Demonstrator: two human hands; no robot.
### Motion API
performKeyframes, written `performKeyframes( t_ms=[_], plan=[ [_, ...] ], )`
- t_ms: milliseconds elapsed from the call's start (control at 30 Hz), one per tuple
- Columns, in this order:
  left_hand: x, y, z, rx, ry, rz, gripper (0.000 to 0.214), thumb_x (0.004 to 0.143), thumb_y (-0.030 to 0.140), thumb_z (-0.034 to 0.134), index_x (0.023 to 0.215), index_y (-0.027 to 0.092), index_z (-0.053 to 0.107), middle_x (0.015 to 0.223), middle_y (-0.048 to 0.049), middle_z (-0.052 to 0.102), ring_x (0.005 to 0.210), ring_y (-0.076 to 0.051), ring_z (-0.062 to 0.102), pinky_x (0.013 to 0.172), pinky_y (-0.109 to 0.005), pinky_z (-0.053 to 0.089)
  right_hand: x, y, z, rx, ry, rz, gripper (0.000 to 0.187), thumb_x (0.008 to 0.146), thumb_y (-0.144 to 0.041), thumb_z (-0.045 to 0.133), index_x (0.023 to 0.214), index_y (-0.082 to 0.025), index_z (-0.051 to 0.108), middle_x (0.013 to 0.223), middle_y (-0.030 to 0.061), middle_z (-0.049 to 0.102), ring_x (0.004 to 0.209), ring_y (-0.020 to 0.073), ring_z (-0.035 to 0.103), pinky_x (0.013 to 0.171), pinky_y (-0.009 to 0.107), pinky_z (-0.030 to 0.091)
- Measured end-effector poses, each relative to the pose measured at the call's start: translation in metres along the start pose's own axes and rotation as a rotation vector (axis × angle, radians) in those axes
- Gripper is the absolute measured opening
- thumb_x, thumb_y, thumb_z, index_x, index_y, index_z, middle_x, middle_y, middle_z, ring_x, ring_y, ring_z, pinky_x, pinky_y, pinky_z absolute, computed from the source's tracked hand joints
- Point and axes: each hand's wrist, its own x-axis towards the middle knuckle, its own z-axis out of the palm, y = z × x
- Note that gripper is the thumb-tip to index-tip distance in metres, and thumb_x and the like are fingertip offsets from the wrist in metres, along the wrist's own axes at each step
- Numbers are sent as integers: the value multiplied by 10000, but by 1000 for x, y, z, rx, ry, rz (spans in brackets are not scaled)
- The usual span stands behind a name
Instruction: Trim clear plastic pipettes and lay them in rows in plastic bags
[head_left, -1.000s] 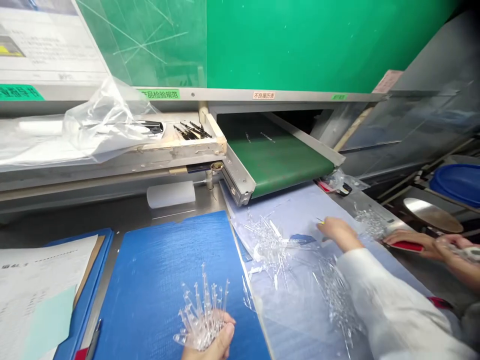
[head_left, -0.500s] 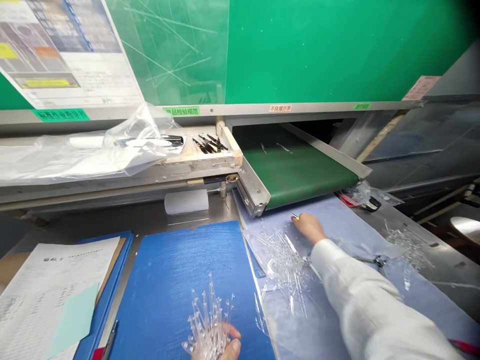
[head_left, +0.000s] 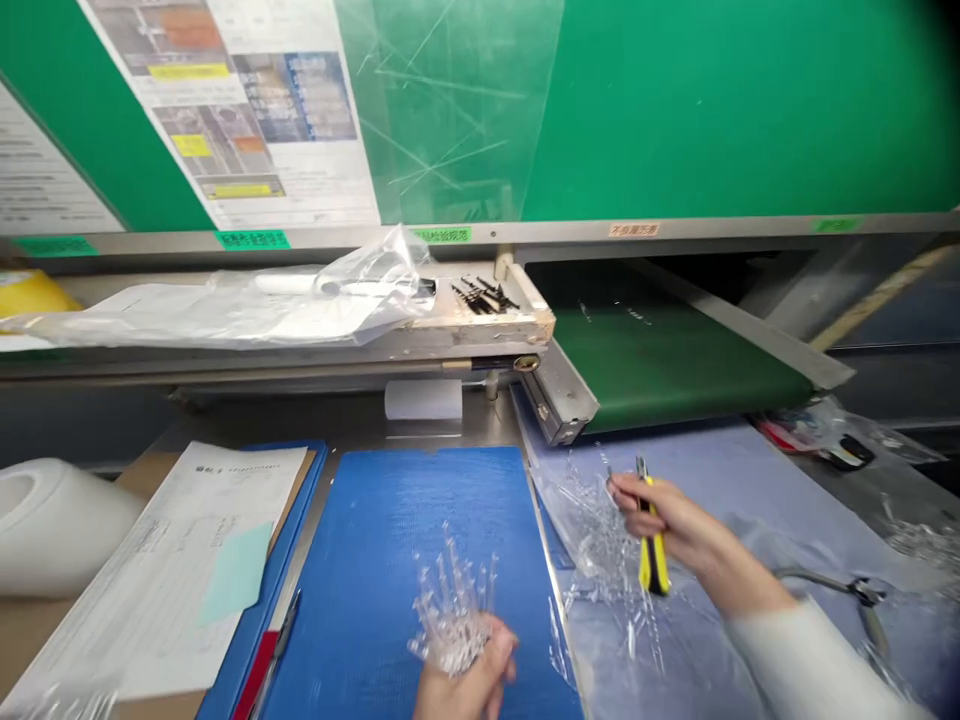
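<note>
My left hand (head_left: 472,670) is closed around a bunch of clear plastic pieces (head_left: 454,600), thin and branched, which fan upward over a blue board (head_left: 360,540). My right hand (head_left: 667,515) grips a yellow-and-black utility knife (head_left: 652,560), its handle pointing down and its dark tip up. A small clear sliver seems to stick out at the fingertips; it is too small to make out well. Below and left of the right hand, a loose pile of clear plastic pieces (head_left: 600,550) lies on the bluish sheet (head_left: 720,465).
A green conveyor belt (head_left: 690,350) ends above the sheet, carrying a few clear pieces. Pliers (head_left: 866,595) lie at the right, with more clear pieces (head_left: 922,545) beyond. Papers (head_left: 217,500), a pen (head_left: 277,650) and a white roll (head_left: 60,525) are at the left. Small black parts (head_left: 484,295) sit on the shelf.
The view has turned to the left. My right hand has drawn back from near the belt's end to over the pile, and the knife now shows fully. My left hand still holds the bunch.
</note>
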Motion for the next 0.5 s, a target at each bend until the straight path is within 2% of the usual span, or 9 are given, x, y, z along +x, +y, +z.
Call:
performKeyframes(
  t_ms=[67,100,133,200,300,367,500],
  plan=[
    [-5,12,13,-103,-35,35,470,564,538,745,764,120,667,691,-51,664,367,-22,335,431,-219,199,-47,8,36,110,-227,-53,357,794,-507,553,688,-173,485,467,-87,368,360,11,216,399,186,224],
    [-7,19,18,-164,-60,35,457,593,508,742,824,120,670,715,-52,670,379,-20,347,444,-214,225,-69,12,52,281,-453,-90,384,768,-541,570,692,-176,477,449,-90,354,361,10,203,397,185,182],
    [-10,25,23,-217,-95,26,447,615,479,740,867,118,667,732,-55,673,390,-21,360,451,-212,247,-88,15,66,405,-616,-90,405,747,-564,584,691,-179,472,443,-91,349,359,7,190,393,187,146],
    [-16,37,27,-291,-167,-37,449,618,442,751,912,116,656,768,-64,683,399,-26,386,445,-207,271,-116,20,86,541,-727,-53,411,731,-567,607,709,-175,487,453,-95,343,365,1,168,401,193,116],
    [-25,49,25,-310,-195,-25,410,598,413,764,863,122,649,644,-20,655,360,-35,393,401,-203,255,-134,23,102,530,-673,29,425,729,-584,603,773,-168,529,482,-91,376,382,-5,160,425,199,107],
    [-29,52,20,-242,-123,42,342,605,377,761,814,134,641,577,9,625,370,-42,398,401,-196,266,-137,24,106,454,-627,26,464,710,-618,595,778,-161,550,508,-73,428,392,-4,195,438,202,118],
    [-29,50,13,-54,-16,140,296,642,356,734,815,135,639,628,-2,647,429,-52,412,438,-198,304,-142,25,111,328,-501,-39,481,706,-634,576,720,-154,563,498,-49,447,439,36,250,455,218,131]
  ],
)
